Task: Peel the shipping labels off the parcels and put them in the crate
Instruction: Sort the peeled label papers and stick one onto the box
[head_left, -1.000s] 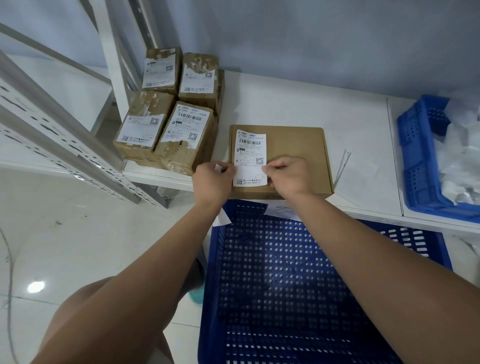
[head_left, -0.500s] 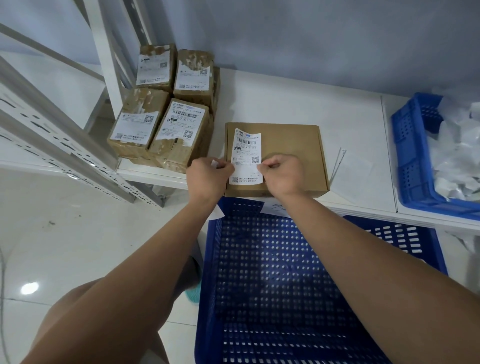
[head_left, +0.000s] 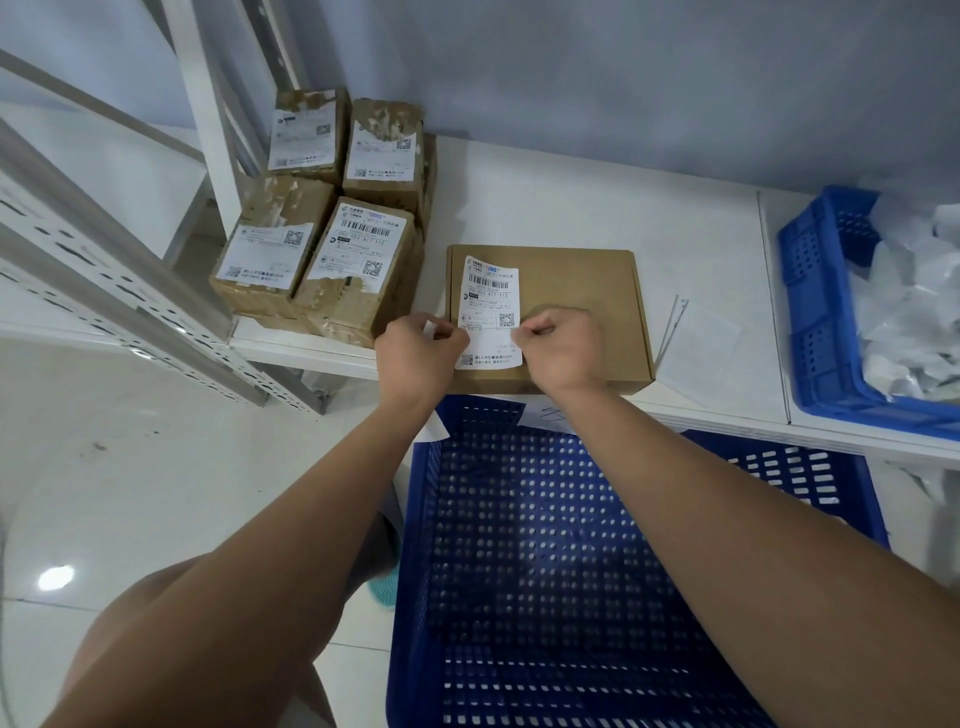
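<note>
My left hand (head_left: 415, 358) and right hand (head_left: 563, 348) still pinch the label (head_left: 488, 296) edges with curled fingers; label unmoved on parcel (head_left: 576, 291), peel barely begun.

Flat parcel (head_left: 571, 312) on shelf (head_left: 571, 208); stacked parcels (head_left: 332, 228) left, crate (head_left: 545, 571) before.

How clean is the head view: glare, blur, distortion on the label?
Head view: light soft and even; label barcode legible, fine print blurred; one glare spot on the floor tile lower left; wide-angle lens bows the rack rails and table edge.
</note>
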